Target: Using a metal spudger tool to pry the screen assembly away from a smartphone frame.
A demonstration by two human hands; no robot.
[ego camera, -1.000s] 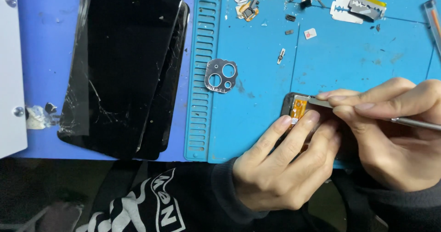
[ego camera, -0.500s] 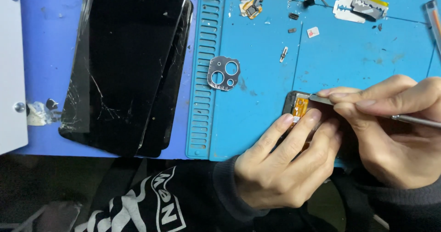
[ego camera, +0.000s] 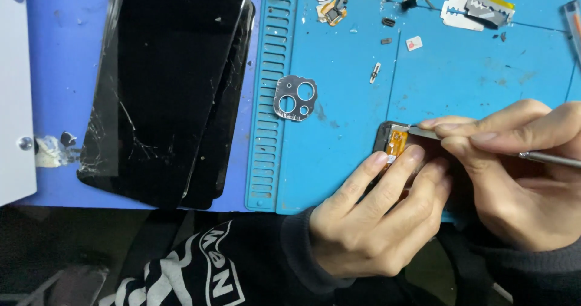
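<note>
My left hand (ego camera: 375, 215) pinches a small black component with an orange flex strip (ego camera: 394, 141) against the blue work mat (ego camera: 345, 100). My right hand (ego camera: 520, 173) grips thin metal tweezers (ego camera: 548, 159), their tip resting on the top edge of that component. Most of the component is hidden under my fingers.
A cracked black phone screen (ego camera: 163, 82) lies over a second phone at the left. A metal camera-lens plate (ego camera: 295, 98) with three holes sits on the mat. A razor blade (ego camera: 478, 8), small parts and screws lie at the top. A white object (ego camera: 15, 94) borders the left edge.
My hands and the component stay in place. The view shifts slightly, and nothing else on the mat moves.
</note>
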